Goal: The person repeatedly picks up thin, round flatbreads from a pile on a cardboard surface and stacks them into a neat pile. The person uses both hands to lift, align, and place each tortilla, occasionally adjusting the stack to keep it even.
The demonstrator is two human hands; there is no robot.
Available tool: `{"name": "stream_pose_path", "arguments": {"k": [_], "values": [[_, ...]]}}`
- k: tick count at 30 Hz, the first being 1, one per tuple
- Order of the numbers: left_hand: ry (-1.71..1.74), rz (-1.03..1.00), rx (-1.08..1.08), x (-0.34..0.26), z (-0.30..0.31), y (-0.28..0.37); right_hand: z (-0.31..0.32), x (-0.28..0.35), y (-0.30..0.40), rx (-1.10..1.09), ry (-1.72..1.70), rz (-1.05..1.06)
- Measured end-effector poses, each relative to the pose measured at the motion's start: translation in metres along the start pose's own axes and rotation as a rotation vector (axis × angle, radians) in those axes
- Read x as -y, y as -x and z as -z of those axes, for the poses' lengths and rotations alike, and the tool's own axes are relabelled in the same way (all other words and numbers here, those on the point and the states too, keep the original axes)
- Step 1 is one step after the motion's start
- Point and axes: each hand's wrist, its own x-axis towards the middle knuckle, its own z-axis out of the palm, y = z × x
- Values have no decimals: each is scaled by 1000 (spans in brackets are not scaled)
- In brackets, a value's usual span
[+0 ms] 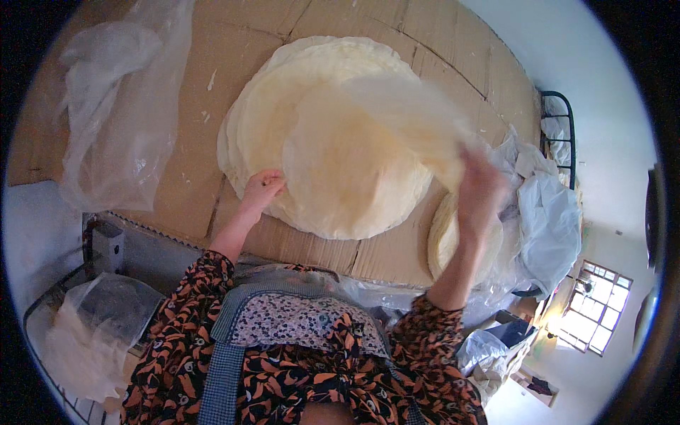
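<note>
A broad stack of thin, round, cream-coloured flatbread-like sheets [249, 117] lies on cardboard before me. Over it stretches one thin sheet [340, 154], partly lifted and blurred on its right side. My left hand [264, 187] pinches the near left edge of this sheet, low over the stack's rim. Off the stack's right side, my right hand [481, 186] grips the sheet's raised right end; motion blurs the hand and hides its fingertips. Below my right forearm, a smaller pile of round sheets [442, 241] is partly covered by the arm and clear plastic.
Flattened cardboard [313, 226] covers the work surface. Clear plastic sheeting [122, 122] lies at the left, and bunched plastic bags [547, 218] crowd the right edge. A black metal rail [571, 138] rises at the far right. More plastic [101, 329] sits at lower left.
</note>
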Motion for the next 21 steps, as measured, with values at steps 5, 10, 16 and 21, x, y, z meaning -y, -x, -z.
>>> {"name": "stream_pose_path", "arguments": {"k": [5, 10, 16, 21], "values": [[118, 148, 182, -2, -11, -12, -55, -66, -73, 414, -501, -62], [-455, -49, -25, -14, -31, -20, -26, -85, -170, 478, -414, 75], [-829, -232, -205, -35, -57, 1, -13, -65, -187, 528, -297, 50], [-1087, -865, -277, -59, -86, -3, -62, -70, -178, 567, -246, 129]]}}
